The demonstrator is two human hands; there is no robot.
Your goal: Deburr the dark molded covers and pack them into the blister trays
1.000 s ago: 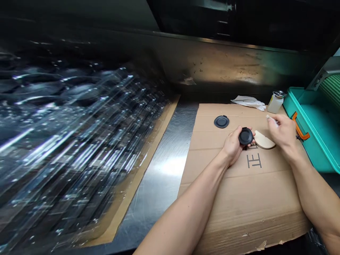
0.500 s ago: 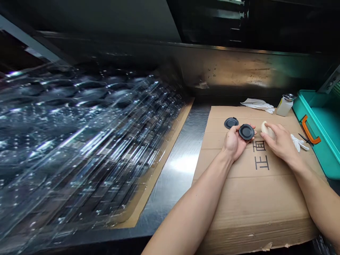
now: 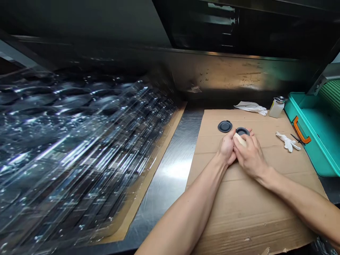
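Note:
My left hand (image 3: 227, 147) holds a small black rounded plastic part (image 3: 242, 131) with a recessed middle, its fingers curled beneath. Pinched in my right hand (image 3: 251, 154) is a cream-coloured pad (image 3: 240, 140), which looks like a soft cloth or sponge. The pad lies over the near edge of the black part, and whether it presses on the surface I cannot tell. Both hands are close together above the cardboard sheet (image 3: 255, 205). A second black part (image 3: 224, 126) of the same shape rests on the cardboard, just beyond my left hand.
Clear plastic trays (image 3: 79, 159) are stacked on the left. At the back lie a white glove (image 3: 251, 107) and a pump bottle (image 3: 277, 108). Another white glove (image 3: 287, 141) and black tweezers (image 3: 296, 138) are on the right, beside a teal bin (image 3: 316, 148) with an orange handle (image 3: 301, 131).
My right hand has moved left with the cream pad, from beside the black part onto it. My left hand still holds that part. The whole view has shifted slightly.

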